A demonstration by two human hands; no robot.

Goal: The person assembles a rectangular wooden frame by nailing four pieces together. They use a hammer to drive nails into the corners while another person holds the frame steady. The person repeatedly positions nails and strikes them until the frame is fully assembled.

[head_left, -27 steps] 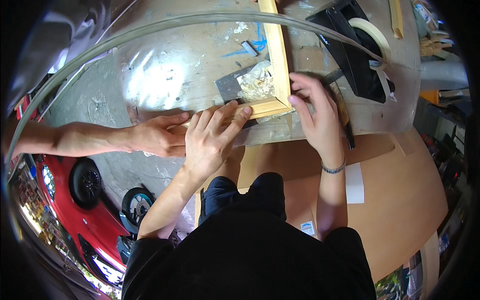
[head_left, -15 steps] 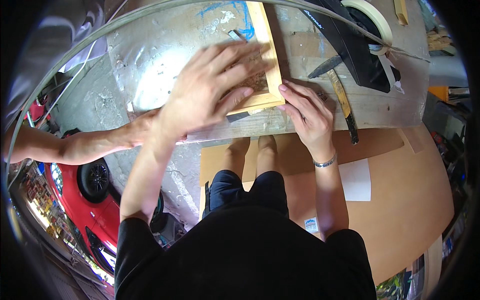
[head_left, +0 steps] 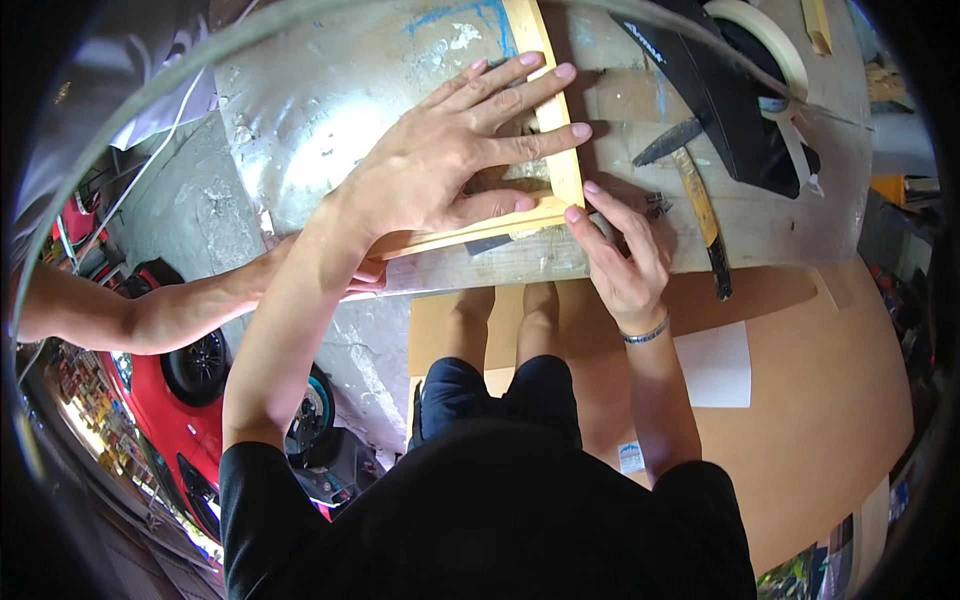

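- Far left, low: red car (head_left: 165, 410), partly cut off by the dark rim of the view.
- Another person's hand (head_left: 368, 277) comes in from the left at the worktop (head_left: 300, 95) edge, beside the near wooden strip's (head_left: 440, 240) left end; mostly hidden behind the wearer's forearm, grip cannot be told.
- Wearer's left hand (head_left: 430, 160): palm down, fingers spread across the upright wooden strip (head_left: 567, 170), thumb along the near strip.
- The two strips meet in a corner on the worktop, near its front edge, between the wearer's hands.
- Right hand (head_left: 628, 262): thumb and index fingertips against the corner's outer side, slightly apart; cannot tell whether they pinch it.
- Right of that, hammer (head_left: 692, 195), handle end jutting past the front edge.
- Beyond: black angular object (head_left: 720, 110) with pale tape roll (head_left: 790, 50).
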